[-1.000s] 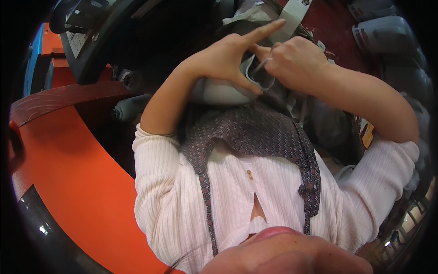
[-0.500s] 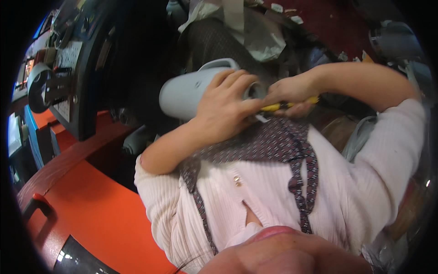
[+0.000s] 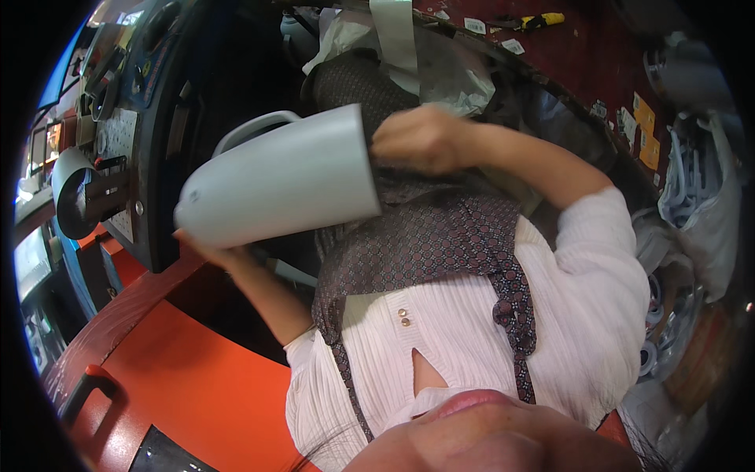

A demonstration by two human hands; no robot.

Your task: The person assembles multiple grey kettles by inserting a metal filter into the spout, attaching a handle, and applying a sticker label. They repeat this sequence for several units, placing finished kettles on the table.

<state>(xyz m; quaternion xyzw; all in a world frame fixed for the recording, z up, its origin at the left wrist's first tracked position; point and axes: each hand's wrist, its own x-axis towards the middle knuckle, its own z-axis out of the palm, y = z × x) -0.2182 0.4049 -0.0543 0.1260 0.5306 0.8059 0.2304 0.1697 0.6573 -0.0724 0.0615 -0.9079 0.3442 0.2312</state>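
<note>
A large pale grey jug [image 3: 279,181] with a loop handle [image 3: 255,126] lies tilted in front of my lap. Its broad flat end is toward the right and its rounded, narrower end toward the left. My left hand [image 3: 206,250] holds it from below at the narrow end, most of the fingers hidden behind it. Beside the broad end, my right hand [image 3: 425,140] is curled closed and slightly blurred. Anything inside that hand is hidden. A yellow-and-black hand tool [image 3: 543,20] rests on the dark red surface at the far right.
Paper labels [image 3: 475,26] lie scattered on the dark red tabletop [image 3: 570,67]. At left stands a dark machine [image 3: 149,197] carrying another grey cylindrical body [image 3: 72,189]. An orange surface [image 3: 189,354] is near left. Clear plastic bags [image 3: 696,189] with grey parts hang at right.
The jug has swung round, so its broad end now points right. My left hand has shifted to its narrow end. My right hand has let go of the yellow tool, which now lies far right.
</note>
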